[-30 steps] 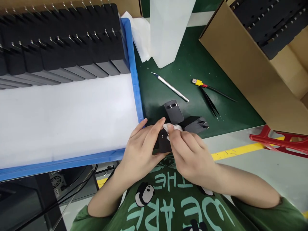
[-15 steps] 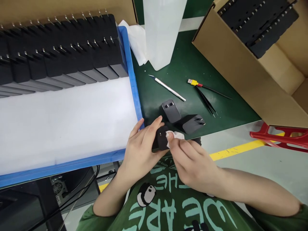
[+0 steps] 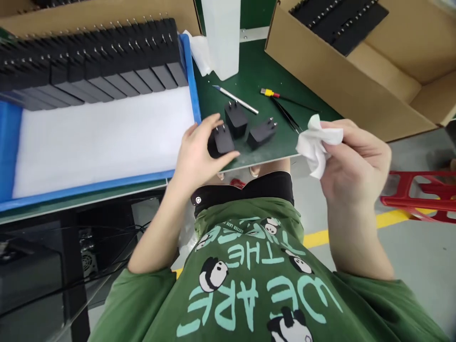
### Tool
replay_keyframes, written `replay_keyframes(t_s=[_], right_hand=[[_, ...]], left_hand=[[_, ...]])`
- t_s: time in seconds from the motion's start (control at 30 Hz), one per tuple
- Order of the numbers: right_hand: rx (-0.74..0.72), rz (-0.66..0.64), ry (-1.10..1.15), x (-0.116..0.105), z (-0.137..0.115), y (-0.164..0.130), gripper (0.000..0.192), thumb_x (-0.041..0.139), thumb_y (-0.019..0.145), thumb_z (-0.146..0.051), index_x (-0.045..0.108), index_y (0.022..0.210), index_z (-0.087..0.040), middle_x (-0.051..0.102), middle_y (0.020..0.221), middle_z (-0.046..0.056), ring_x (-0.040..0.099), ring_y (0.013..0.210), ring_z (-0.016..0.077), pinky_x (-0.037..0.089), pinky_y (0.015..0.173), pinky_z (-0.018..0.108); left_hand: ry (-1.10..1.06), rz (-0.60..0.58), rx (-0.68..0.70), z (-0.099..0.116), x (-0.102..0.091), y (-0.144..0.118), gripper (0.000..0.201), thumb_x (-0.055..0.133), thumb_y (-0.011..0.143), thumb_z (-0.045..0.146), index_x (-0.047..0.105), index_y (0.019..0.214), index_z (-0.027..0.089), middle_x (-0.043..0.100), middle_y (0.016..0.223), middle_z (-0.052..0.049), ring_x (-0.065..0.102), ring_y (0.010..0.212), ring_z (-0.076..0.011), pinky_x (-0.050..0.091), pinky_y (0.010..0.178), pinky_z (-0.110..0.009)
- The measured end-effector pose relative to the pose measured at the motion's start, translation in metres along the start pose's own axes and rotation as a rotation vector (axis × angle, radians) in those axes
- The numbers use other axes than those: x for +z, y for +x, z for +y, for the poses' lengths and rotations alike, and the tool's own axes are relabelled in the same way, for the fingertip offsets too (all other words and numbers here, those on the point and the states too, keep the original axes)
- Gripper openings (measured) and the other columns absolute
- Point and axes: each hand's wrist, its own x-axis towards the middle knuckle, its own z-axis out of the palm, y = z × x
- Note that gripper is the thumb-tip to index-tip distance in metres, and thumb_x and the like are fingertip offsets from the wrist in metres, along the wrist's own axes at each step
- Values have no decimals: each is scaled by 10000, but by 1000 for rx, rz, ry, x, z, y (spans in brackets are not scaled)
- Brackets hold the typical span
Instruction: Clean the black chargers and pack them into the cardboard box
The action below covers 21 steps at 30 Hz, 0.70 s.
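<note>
My left hand [image 3: 197, 154] grips a black plug adapter [image 3: 221, 140] just above the green mat's near edge, prongs pointing up. Two more black adapters [image 3: 235, 118] [image 3: 261, 133] rest on the green mat [image 3: 249, 76] right behind it. My right hand [image 3: 356, 159] is lifted off to the right, away from the table, pinching a crumpled white wipe [image 3: 315, 142].
A blue tray [image 3: 190, 71] lined with white foam holds rows of black adapters [image 3: 99, 61] at its far side. A silver craft knife [image 3: 235, 99], black tweezers [image 3: 287, 116] and a yellow-ended cable [image 3: 270, 93] lie on the mat. Behind stand a white bottle [image 3: 221, 33] and a cardboard box [image 3: 342, 61].
My right hand has pulled the wipe off the adapter and swung out to the right. My left hand has carried the adapter forward over the mat's edge. The view has tilted downward.
</note>
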Motion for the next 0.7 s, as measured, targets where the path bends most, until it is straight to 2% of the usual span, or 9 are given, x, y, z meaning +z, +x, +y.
replay_keyframes(t_s=[0.1,0.27,0.43,0.6,0.7], right_hand=[[-35,51,148,-3,4,-19,331,617,791,-32,823,912,-261,654,798,29,539,688,124,392,621,300],[-134,121,328,-11,-11,-40,307,612,685,-66,824,827,-238,594,699,4,456,613,94,289,586,282],[-174,205,385,-37,-16,-43,278,637,657,-72,822,818,-202,594,688,9,464,594,102,270,567,291],[-121,356,338,-68,10,-64,206,684,697,-83,809,829,-179,656,774,34,557,696,139,346,602,301],[-37,381,289,-61,39,-79,215,683,752,-98,807,872,-226,675,868,29,598,783,143,408,636,284]], left_hand=[[-68,-5,-9,-3,3,3,782,799,760,481,456,1405,202,600,1400,-126,573,1313,-325,490,1094,-476],[-93,7,-25,-5,6,7,763,798,716,444,499,1366,182,579,1420,-132,546,1334,-328,485,1101,-442],[-56,24,-37,-1,8,8,778,781,716,414,493,1381,130,570,1429,-155,562,1310,-320,472,1105,-432],[16,30,-28,4,9,4,769,771,754,408,466,1408,142,561,1441,-164,573,1298,-330,466,1102,-471],[38,19,-48,5,8,1,812,789,755,388,425,1439,148,582,1407,-177,570,1302,-341,452,1114,-494]])
